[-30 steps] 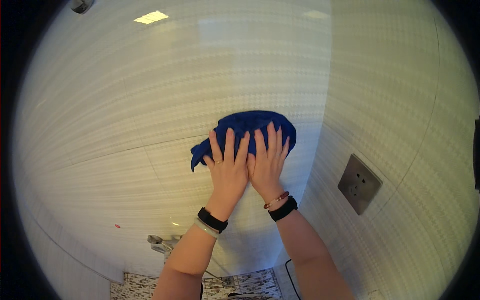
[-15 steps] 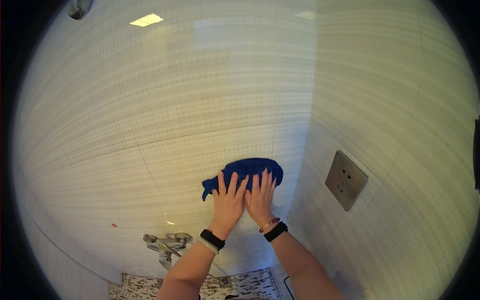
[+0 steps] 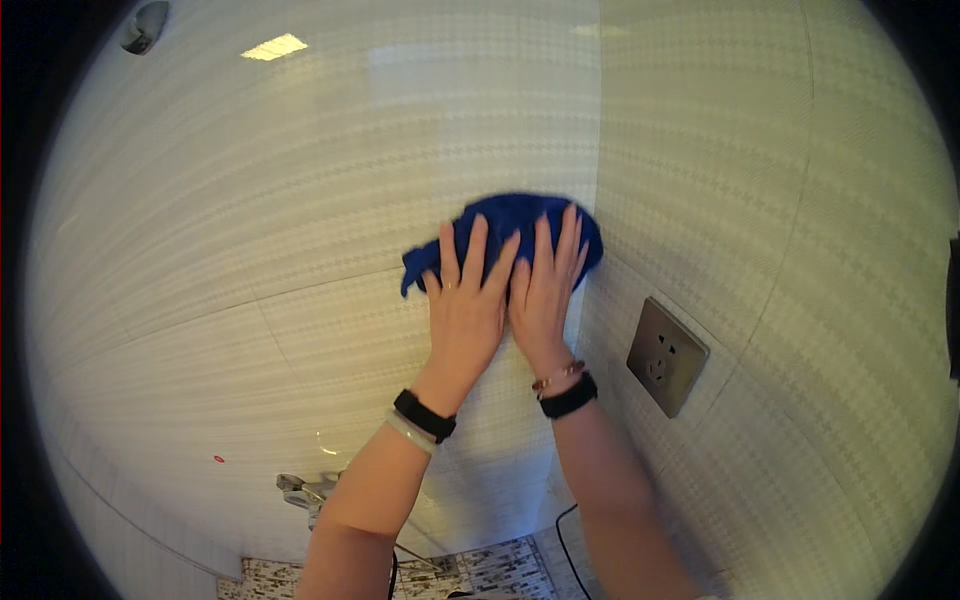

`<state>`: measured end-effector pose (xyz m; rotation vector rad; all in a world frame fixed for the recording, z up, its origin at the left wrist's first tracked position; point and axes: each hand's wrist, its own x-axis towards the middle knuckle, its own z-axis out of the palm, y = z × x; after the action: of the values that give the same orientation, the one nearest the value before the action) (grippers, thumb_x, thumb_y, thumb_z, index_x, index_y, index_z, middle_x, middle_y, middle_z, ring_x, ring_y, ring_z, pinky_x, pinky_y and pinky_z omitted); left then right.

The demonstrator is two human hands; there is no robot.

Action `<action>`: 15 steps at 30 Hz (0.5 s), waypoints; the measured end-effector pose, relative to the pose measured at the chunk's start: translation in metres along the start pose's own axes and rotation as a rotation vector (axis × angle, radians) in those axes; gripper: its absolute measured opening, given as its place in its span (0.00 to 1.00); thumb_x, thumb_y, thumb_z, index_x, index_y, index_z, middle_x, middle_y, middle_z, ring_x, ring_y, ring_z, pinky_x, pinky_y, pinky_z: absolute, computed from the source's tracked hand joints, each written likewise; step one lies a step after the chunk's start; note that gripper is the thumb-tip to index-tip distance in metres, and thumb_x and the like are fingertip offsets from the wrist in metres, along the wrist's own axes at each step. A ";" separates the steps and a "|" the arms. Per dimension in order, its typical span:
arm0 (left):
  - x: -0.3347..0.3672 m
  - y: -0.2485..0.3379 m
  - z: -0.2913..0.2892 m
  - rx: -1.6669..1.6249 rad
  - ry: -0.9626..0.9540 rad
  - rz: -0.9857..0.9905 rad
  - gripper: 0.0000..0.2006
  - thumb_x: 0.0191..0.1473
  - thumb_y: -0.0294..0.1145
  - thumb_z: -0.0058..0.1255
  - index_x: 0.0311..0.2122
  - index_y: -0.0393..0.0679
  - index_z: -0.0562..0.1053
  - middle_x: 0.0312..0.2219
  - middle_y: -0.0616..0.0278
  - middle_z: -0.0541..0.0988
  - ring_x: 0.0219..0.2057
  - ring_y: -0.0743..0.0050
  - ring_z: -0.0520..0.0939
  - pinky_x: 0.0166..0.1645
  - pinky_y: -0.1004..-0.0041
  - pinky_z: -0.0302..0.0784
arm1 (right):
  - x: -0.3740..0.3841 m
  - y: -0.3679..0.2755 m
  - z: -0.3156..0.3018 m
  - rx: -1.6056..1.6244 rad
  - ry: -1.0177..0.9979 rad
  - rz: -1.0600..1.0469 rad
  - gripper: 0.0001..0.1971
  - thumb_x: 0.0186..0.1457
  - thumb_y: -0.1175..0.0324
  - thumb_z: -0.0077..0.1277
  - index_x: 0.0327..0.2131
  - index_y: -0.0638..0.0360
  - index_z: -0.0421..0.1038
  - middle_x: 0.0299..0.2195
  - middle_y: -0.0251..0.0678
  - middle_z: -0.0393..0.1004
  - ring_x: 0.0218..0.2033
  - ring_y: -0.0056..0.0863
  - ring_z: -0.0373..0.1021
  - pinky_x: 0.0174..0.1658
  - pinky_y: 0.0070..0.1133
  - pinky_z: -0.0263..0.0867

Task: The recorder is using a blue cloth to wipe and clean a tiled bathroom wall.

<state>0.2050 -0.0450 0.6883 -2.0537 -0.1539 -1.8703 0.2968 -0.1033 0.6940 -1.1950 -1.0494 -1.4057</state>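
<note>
A dark blue cloth [image 3: 520,208] lies bunched against the pale tiled wall [image 3: 330,200], close to the corner. My left hand [image 3: 468,305] presses on its left part with the fingers spread flat. Beside it, my right hand [image 3: 545,290] rests on the right part, its fingers stretched out and slightly apart. A loose tail of the cloth sticks out to the left of my left hand. Both palms face the wall, so the cloth under them is hidden. Each wrist wears a black band.
On the right-hand wall is a metal socket plate [image 3: 667,357]. A chrome tap fitting [image 3: 300,492] juts from the wall at lower left, partly behind my left forearm. A metal fixture [image 3: 146,27] shows at upper left. Mosaic flooring [image 3: 510,568] and a black cable [image 3: 566,545] lie below.
Both hands have slid up the wall and slightly right with the blue cloth beneath them. The cloth now reaches the corner. The view has shifted a little.
</note>
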 end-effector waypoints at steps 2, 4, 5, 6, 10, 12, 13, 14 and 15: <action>0.020 0.002 0.002 0.053 0.078 -0.003 0.24 0.53 0.33 0.44 0.57 0.55 0.63 0.61 0.58 0.54 0.62 0.45 0.49 0.46 0.44 0.60 | 0.029 -0.004 0.000 -0.043 0.053 -0.004 0.26 0.51 0.72 0.41 0.56 0.66 0.54 0.61 0.56 0.41 0.62 0.54 0.38 0.60 0.50 0.33; 0.024 0.003 0.020 0.055 0.168 0.008 0.22 0.54 0.34 0.44 0.56 0.55 0.64 0.61 0.58 0.54 0.63 0.46 0.48 0.45 0.46 0.60 | 0.036 0.008 0.006 -0.064 0.077 -0.013 0.27 0.50 0.71 0.41 0.56 0.65 0.54 0.61 0.55 0.42 0.63 0.51 0.38 0.60 0.49 0.34; 0.019 0.005 0.022 0.040 0.134 -0.005 0.22 0.54 0.34 0.44 0.56 0.55 0.64 0.61 0.58 0.54 0.63 0.46 0.48 0.45 0.46 0.60 | 0.029 0.009 0.004 -0.093 0.053 -0.007 0.27 0.50 0.70 0.41 0.56 0.64 0.54 0.61 0.54 0.43 0.63 0.51 0.38 0.60 0.48 0.34; 0.013 0.006 0.023 0.041 0.122 -0.014 0.22 0.54 0.35 0.44 0.56 0.55 0.65 0.61 0.59 0.54 0.63 0.46 0.48 0.44 0.47 0.61 | 0.023 0.010 0.001 -0.122 0.029 -0.001 0.27 0.51 0.70 0.41 0.56 0.64 0.54 0.61 0.53 0.43 0.63 0.50 0.38 0.60 0.48 0.35; 0.000 0.009 0.026 0.072 0.073 -0.026 0.21 0.54 0.36 0.44 0.55 0.56 0.66 0.61 0.59 0.55 0.62 0.47 0.49 0.41 0.50 0.63 | 0.005 0.013 -0.002 -0.125 -0.038 0.034 0.27 0.50 0.70 0.41 0.56 0.64 0.54 0.61 0.51 0.45 0.63 0.49 0.39 0.60 0.47 0.37; -0.010 0.014 0.027 0.061 0.040 -0.031 0.21 0.54 0.36 0.44 0.55 0.56 0.66 0.61 0.59 0.55 0.62 0.46 0.50 0.40 0.50 0.64 | -0.005 0.013 -0.005 -0.117 -0.064 0.085 0.27 0.50 0.70 0.41 0.55 0.65 0.54 0.61 0.51 0.45 0.63 0.49 0.40 0.59 0.46 0.40; -0.018 0.016 0.031 0.048 0.018 -0.037 0.21 0.54 0.36 0.44 0.55 0.57 0.66 0.60 0.58 0.55 0.62 0.46 0.50 0.39 0.51 0.64 | -0.014 0.017 -0.006 -0.131 -0.079 0.093 0.27 0.50 0.70 0.41 0.55 0.65 0.54 0.61 0.51 0.45 0.63 0.49 0.40 0.59 0.46 0.40; -0.026 0.018 0.035 0.033 0.005 -0.044 0.21 0.54 0.36 0.44 0.55 0.57 0.66 0.60 0.58 0.55 0.62 0.46 0.50 0.39 0.51 0.64 | -0.023 0.020 -0.007 -0.140 -0.095 0.104 0.27 0.50 0.70 0.41 0.55 0.66 0.54 0.61 0.51 0.45 0.63 0.50 0.40 0.59 0.46 0.41; -0.036 0.020 0.040 0.016 -0.028 -0.046 0.21 0.54 0.36 0.44 0.55 0.57 0.66 0.60 0.58 0.55 0.62 0.45 0.51 0.39 0.51 0.64 | -0.033 0.024 -0.007 -0.149 -0.111 0.114 0.26 0.50 0.70 0.40 0.54 0.67 0.54 0.61 0.51 0.45 0.63 0.50 0.41 0.58 0.45 0.42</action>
<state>0.2447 -0.0445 0.6468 -2.0834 -0.2243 -1.8612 0.3207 -0.1095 0.6613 -1.4332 -0.9492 -1.3597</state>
